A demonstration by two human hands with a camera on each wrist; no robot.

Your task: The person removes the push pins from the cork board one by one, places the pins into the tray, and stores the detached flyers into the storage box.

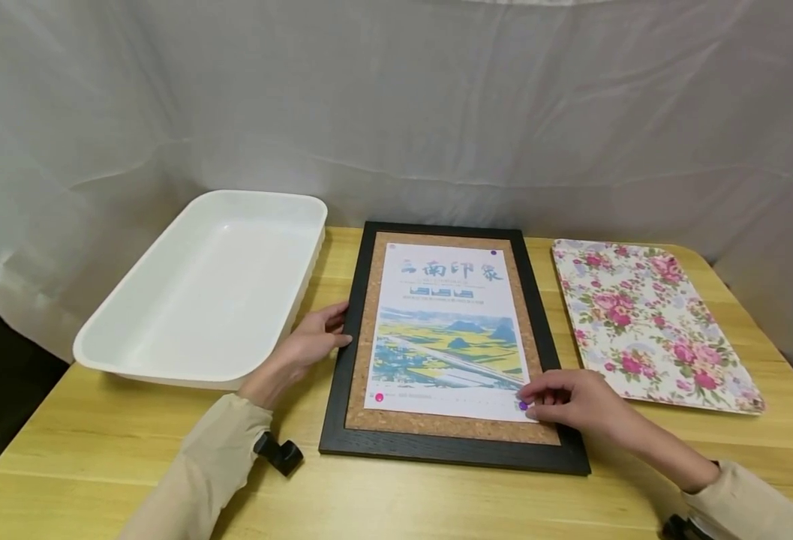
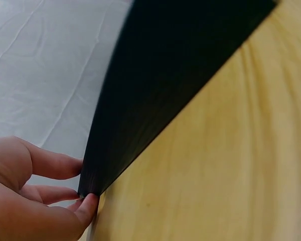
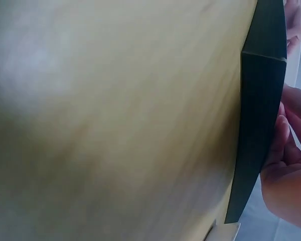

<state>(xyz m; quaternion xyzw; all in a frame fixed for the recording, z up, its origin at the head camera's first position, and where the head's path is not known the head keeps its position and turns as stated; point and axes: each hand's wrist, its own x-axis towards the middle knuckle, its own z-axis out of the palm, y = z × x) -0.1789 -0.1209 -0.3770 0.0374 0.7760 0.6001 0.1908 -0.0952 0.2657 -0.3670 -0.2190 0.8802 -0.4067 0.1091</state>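
Note:
A black-framed cork board [image 1: 450, 430] lies flat on the table, bearing a printed landscape poster [image 1: 453, 345]. My left hand [image 1: 308, 341] holds the board's left edge, thumb and fingertips against the black frame [image 2: 135, 100]. Over the poster's lower right corner, my right hand [image 1: 581, 401] has thumb and index finger around a purple pushpin [image 1: 523, 406]. The right wrist view shows that hand [image 3: 288, 150] behind the frame's side, where the pin is hidden. A pink pushpin [image 1: 379, 397] sits at the poster's lower left, a dark purple one [image 1: 494, 253] at the upper right.
To the left stands a white plastic tray [image 1: 200, 300], near my left forearm. A floral board [image 1: 653, 330] lies right of the cork board, beyond my right hand. Grey cloth [image 1: 437, 112] hangs behind the wooden table [image 1: 382, 502].

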